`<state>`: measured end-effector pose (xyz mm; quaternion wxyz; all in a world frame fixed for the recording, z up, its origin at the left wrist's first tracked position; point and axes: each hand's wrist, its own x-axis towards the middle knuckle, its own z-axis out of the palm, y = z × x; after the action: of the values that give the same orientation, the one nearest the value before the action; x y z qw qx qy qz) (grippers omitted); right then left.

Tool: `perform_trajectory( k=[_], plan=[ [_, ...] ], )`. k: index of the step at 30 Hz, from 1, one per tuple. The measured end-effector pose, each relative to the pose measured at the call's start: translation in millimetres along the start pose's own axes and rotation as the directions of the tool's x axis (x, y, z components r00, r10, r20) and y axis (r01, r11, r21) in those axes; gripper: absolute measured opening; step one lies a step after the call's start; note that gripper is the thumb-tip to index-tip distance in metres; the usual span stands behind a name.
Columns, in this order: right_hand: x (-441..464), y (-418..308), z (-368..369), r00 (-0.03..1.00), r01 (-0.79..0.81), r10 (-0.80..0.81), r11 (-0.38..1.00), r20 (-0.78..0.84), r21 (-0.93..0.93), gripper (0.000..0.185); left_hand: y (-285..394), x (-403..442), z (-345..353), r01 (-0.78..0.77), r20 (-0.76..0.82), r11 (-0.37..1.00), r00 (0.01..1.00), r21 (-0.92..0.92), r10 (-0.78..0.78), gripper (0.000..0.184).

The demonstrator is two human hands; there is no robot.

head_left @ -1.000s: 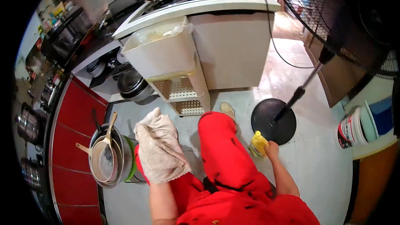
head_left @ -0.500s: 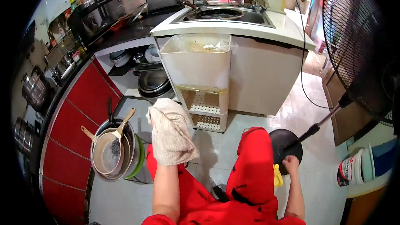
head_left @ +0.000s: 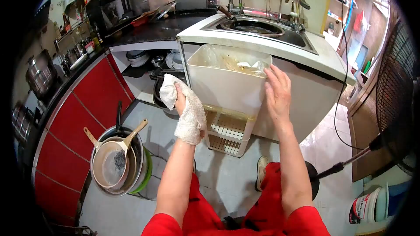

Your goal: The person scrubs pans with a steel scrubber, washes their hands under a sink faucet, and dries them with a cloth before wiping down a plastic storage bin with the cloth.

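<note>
My left hand [head_left: 180, 99] is closed on a whitish cloth [head_left: 191, 116], which drapes around the hand and wrist. It is held in front of the left side of a white plastic bin [head_left: 223, 85] with a clear bag and some refuse inside. Stretched out, the fingers of my right hand [head_left: 278, 92] rest at the bin's right rim, with the palm along its side. Whether the fingers press on the rim is hard to make out. Beneath the bin stands a plastic rack [head_left: 227, 124] with perforated shelves.
On the left, a beige saucepan [head_left: 109, 166] with a grey scouring pad [head_left: 119, 161] sits in a stack of pans on a green stool [head_left: 144, 172]. A sink [head_left: 297, 39] holds a large pan [head_left: 251, 27]. A black fan [head_left: 393, 87] stands at right, its cord hanging nearby.
My right hand has come up from beside the fan base to the bin's rim. My left hand, with the cloth, has moved up and slightly right. The view has shifted left and closer to the bin.
</note>
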<state>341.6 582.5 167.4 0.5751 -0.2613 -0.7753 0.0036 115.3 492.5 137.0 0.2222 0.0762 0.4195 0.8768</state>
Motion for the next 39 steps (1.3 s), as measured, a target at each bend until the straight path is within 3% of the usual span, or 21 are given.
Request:
perform_trajectory(
  k=[3,5,6,7,8,10,11,13,15,17,19,23,26,27,29,30,31,33,35,37,39],
  plan=[
    [7.8,12.0,21.9,1.0,0.03,-0.03,0.999,0.003,0.015,0.022,-24.0,29.3,4.3,0.157,0.005,0.974,0.987,0.161,-0.16,0.06],
    [10.2,23.3,27.6,0.995,0.09,-0.093,0.992,0.024,0.09,0.014,-69.6,66.6,3.8,-0.233,0.073,0.97,0.971,0.073,0.228,0.059],
    [13.4,27.5,30.9,0.995,0.097,-0.1,0.991,0.029,0.095,0.014,-46.6,39.7,14.9,-0.061,0.075,0.983,0.996,0.172,0.049,0.056],
    [15.6,29.8,32.2,0.993,0.104,-0.109,0.988,0.034,0.118,0.011,-32.2,19.7,24.1,-0.06,0.067,0.983,0.997,0.171,0.049,0.056],
    [15.1,32.0,32.6,0.993,0.105,-0.112,0.985,0.039,0.138,0.007,-23.3,2.4,32.1,-0.054,0.131,0.891,0.991,0.45,-0.007,0.055],
    [14.8,33.1,34.2,0.995,0.08,-0.089,0.983,0.049,0.163,0.007,-46.7,-12.8,39.0,-0.217,0.261,0.707,0.964,0.673,0.047,0.05],
    [16.8,32.7,35.4,0.996,0.06,-0.071,0.98,0.051,0.191,0.007,-82.8,-3.4,33.4,-0.475,0.396,0.596,0.878,0.647,0.27,0.046],
    [19.0,30.2,33.9,0.996,0.046,-0.059,0.978,0.06,0.205,0.008,-154.0,14.7,22.4,-0.816,0.572,0.13,0.498,0.563,0.651,0.045],
    [17.3,28.6,33.5,0.996,0.031,-0.049,0.974,0.074,0.224,0.008,-141.2,-29.0,39.9,-0.883,0.478,0.309,0.454,0.354,0.752,0.047],
    [17.6,32.7,31.0,0.998,0.027,-0.037,0.979,0.046,0.201,0.008,-143.9,-41.6,41.8,-0.953,0.755,0.103,0.289,0.285,0.589,0.05],
    [17.1,32.3,27.6,0.999,0.043,-0.048,0.972,0.015,0.231,0.008,-147.6,-34.5,35.7,-0.949,0.888,-0.251,0.059,0.191,0.456,0.066],
    [17.1,30.7,21.8,0.997,0.025,-0.041,0.975,0.072,0.222,0.008,-132.6,-9.9,31.5,-0.936,0.866,-0.217,0.146,0.277,0.478,0.054],
    [17.4,24.9,22.3,0.994,0.013,-0.037,0.974,0.1,0.226,0.008,-107.1,7.9,39.4,-0.874,0.602,-0.01,0.325,0.485,0.73,0.054],
    [16.9,23.1,22.5,0.993,0.004,-0.031,0.974,0.113,0.227,0.008,-99.2,13.0,39.2,-0.828,0.471,0.206,0.481,0.522,0.74,0.056],
    [15.4,19.5,24.5,0.993,0.021,-0.046,0.977,0.111,0.214,0.008,-95.9,16.7,37.7,-0.816,0.346,0.168,0.408,0.554,0.845,0.059],
    [15.4,19.1,24.6,0.992,0.046,-0.069,0.977,0.104,0.208,0.008,-110.5,30.6,33.6,-0.814,0.344,0.175,0.415,0.553,0.842,0.059],
    [15.2,20.0,24.5,0.992,0.046,-0.069,0.978,0.106,0.204,0.008,-137.6,53.3,26.5,-0.735,0.344,0.263,0.561,0.625,0.753,0.065],
    [14.0,20.5,26.8,0.994,0.041,-0.063,0.974,0.092,0.223,0.009,-144.9,45.9,32.4,-0.639,0.328,0.334,0.692,0.692,0.643,0.071],
    [14.6,24.6,24.3,0.994,0.01,-0.036,0.968,0.1,0.253,0.009,-124.6,-23.6,65.7,-0.846,0.281,0.415,0.51,0.336,0.813,0.088],
    [17.2,30.9,20.1,0.995,-0.023,-0.007,0.958,0.104,0.287,0.01,-135.5,-50.2,67.3,-0.896,0.498,0.299,0.433,0.328,0.751,0.074],
    [19.3,36.6,14.0,0.992,-0.014,-0.026,0.952,0.126,0.305,0.012,-148.2,-55.7,55.4,-0.946,0.83,-0.121,0.197,0.301,0.521,0.061]
  ],
)
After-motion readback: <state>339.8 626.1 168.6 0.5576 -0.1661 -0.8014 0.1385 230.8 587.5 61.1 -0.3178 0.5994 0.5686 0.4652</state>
